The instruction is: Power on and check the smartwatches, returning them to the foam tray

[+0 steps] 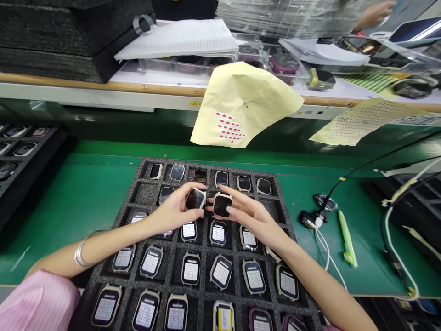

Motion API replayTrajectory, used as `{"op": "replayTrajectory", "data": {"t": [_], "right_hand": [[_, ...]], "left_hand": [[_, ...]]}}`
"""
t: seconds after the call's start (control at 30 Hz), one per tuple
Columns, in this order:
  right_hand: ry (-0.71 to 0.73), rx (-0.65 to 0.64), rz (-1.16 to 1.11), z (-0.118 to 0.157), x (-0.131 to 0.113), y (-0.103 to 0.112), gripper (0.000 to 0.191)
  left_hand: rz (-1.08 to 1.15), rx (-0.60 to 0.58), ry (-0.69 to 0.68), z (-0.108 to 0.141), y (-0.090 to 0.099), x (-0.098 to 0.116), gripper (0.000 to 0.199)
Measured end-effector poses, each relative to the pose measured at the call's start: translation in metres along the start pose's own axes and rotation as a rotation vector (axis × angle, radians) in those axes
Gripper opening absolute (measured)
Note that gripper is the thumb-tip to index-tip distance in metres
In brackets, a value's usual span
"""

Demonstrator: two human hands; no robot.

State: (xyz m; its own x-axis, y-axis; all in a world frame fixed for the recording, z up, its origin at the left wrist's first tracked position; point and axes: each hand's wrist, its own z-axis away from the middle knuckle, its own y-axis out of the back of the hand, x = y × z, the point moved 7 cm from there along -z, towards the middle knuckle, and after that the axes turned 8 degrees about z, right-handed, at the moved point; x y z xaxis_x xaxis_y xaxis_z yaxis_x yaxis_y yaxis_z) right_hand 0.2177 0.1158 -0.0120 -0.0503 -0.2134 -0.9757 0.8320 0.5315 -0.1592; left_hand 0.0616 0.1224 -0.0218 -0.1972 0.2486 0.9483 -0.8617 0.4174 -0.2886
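Observation:
My left hand (188,202) grips a smartwatch (195,199) without a strap, its dark screen facing up. Close beside it, my right hand (241,209) pinches a second strapless smartwatch (222,205) in a light case, also dark. Both are held over a black foam tray (144,192) divided into square compartments. Many more watch bodies lie in the tray. Those in the nearer rows, such as one lit watch (190,269), show white screens with rows; the farthest row has dark screens. One compartment near the front holds a watch (223,316) with a yellow part showing.
A green pen (347,239) and white cables (322,239) lie on the green table (86,184) to the right. Another foam tray (31,151) stands at left. Yellow sheets (246,101) hang from the shelf (165,87) above. Another person's hand (375,14) shows behind it.

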Motion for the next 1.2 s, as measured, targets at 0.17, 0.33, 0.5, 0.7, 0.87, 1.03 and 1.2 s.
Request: {"op": "replayTrajectory", "data": {"t": [0.17, 0.33, 0.5, 0.7, 0.87, 1.03, 1.2], "right_hand": [[-0.001, -0.067, -0.008, -0.0003, 0.0004, -0.0029, 0.046], [0.009, -0.045, 0.097, -0.0019, -0.0020, 0.0033, 0.035], [0.002, -0.043, 0.132, -0.0006, -0.0010, 0.0016, 0.035], [0.014, -0.070, 0.109, -0.0001, -0.0006, -0.0033, 0.038], [0.028, -0.055, 0.132, -0.0005, -0.0022, -0.0010, 0.035], [0.031, -0.051, 0.136, -0.0002, -0.0029, 0.0005, 0.035], [0.026, -0.051, 0.136, -0.0003, -0.0029, 0.0012, 0.035]], "left_hand": [[-0.158, 0.039, -0.053, -0.0001, 0.0040, 0.0012, 0.037], [-0.207, 0.024, -0.081, 0.0010, 0.0022, 0.0041, 0.034], [-0.296, -0.015, -0.104, 0.0032, -0.0020, 0.0077, 0.030], [-0.264, 0.000, -0.102, 0.0041, -0.0014, 0.0078, 0.032], [-0.330, -0.041, -0.141, 0.0057, -0.0036, 0.0087, 0.028], [-0.363, -0.044, -0.133, 0.0052, -0.0016, 0.0078, 0.031], [-0.405, -0.055, -0.106, 0.0034, -0.0009, 0.0071, 0.029]]}}
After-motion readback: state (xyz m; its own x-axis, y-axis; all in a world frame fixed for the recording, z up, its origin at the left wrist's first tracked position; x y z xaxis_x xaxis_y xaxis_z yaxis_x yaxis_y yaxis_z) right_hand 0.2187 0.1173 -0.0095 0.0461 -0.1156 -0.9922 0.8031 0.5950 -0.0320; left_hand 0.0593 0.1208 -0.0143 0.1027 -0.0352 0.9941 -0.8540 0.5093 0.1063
